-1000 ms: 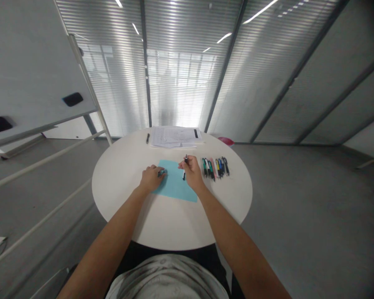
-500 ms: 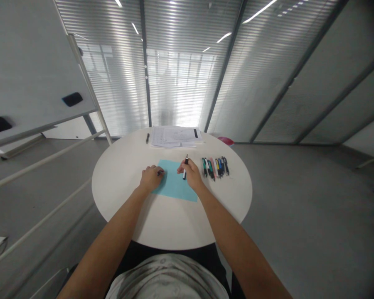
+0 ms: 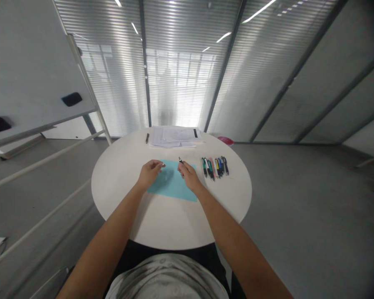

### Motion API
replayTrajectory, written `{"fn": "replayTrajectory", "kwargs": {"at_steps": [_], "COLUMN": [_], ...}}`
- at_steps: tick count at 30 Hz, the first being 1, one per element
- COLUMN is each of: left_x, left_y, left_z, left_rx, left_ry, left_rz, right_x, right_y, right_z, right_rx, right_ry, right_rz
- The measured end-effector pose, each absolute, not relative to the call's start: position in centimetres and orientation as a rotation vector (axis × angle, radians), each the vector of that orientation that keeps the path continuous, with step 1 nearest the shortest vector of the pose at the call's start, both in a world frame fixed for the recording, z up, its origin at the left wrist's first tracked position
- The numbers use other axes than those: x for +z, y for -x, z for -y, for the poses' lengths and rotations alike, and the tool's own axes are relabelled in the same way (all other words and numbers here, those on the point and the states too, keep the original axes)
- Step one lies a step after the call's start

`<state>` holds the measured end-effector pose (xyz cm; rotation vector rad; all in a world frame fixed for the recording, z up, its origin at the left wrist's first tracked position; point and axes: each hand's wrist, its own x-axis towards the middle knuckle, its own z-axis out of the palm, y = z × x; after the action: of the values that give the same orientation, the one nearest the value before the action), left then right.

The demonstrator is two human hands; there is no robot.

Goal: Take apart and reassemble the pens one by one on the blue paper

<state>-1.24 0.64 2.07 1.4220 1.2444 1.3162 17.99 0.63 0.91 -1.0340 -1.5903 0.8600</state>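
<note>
My left hand (image 3: pixel 148 173) is raised over the left part of a light blue sheet (image 3: pixel 177 190), thumb and fingers pinched together. Something tiny and shiny shows at its fingertips, too small to name. Closed around a pen (image 3: pixel 180 160), my right hand (image 3: pixel 188 174) is above the sheet's right side. Only the pen's dark upper end sticks out past the fingers; the rest of it is hidden in the hand. A short gap separates the two hands. Just right of my right hand lies a row of several pens (image 3: pixel 215 167) in mixed colours.
The round white table (image 3: pixel 174 226) carries a stack of printed papers (image 3: pixel 174 137) at its far edge, with a dark pen (image 3: pixel 147 138) left of it. A whiteboard on a frame (image 3: pixel 28 62) stands at the left. Behind the table is a glass wall with blinds (image 3: pixel 177 83).
My left hand has lifted slightly off the sheet, and the dark piece in its fingers no longer shows. My right hand has turned, tipping the pen so that most of it is hidden.
</note>
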Motion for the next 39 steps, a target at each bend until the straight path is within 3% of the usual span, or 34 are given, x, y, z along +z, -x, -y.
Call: {"fn": "replayTrajectory", "kwargs": {"at_steps": [15, 39], "left_x": [3.7, 2.8], "left_y": [0.7, 0.7], "left_z": [0.6, 0.3], "left_rx": [1.309, 1.22], "left_ry": [-1.033, -1.095], "left_rz": [-0.815, -0.827], "right_x": [1.9, 2.0], "right_y": [-18.0, -18.1], "right_z": [0.4, 0.3], "right_rx": [0.627, 0.409], "right_ry": [1.021, 1.036], "right_rz": [1.915, 2.119]}}
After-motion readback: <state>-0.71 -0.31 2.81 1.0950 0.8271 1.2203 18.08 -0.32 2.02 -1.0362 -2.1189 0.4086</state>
